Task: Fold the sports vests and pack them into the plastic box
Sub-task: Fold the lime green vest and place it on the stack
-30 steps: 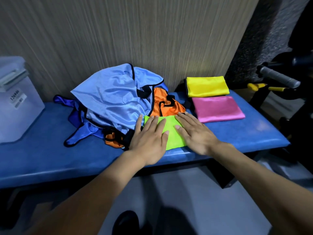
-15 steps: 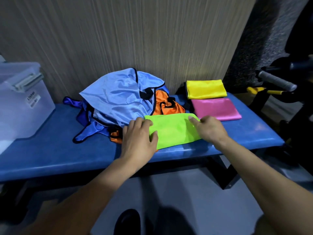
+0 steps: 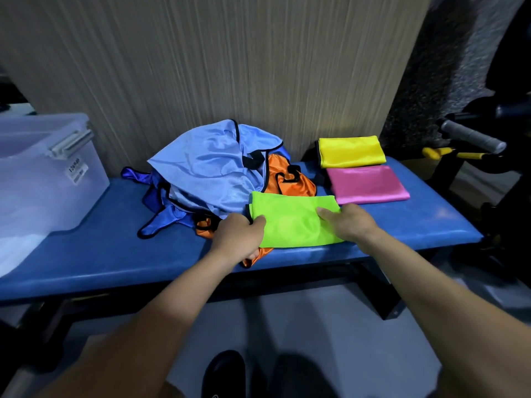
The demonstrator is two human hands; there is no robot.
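Both hands are working the folded green vest [image 3: 293,221] at the front edge of the blue padded bench [image 3: 109,248], and the risk is plain: the fabric looks slick and thin, so if one side comes up ahead of the other the fold is likely sliding open or the vest slipping off toward the floor. The left hand [image 3: 240,239] is pinching the vest's left edge, thumb on top and fingers curled underneath, while the right hand [image 3: 349,222] is gripping the right edge with its fingers bent over the cloth. The vest is lying flat between the two grips, its left side overlapping the orange vest [image 3: 288,179] in the unfolded heap with the light blue vest [image 3: 209,170]; dragging could be snagging those. The folded yellow vest [image 3: 352,150] and pink vest [image 3: 367,183] are lying just beyond. The clear plastic box [image 3: 43,179] is standing well apart at the bench's left end, so a long carry is looking likely.
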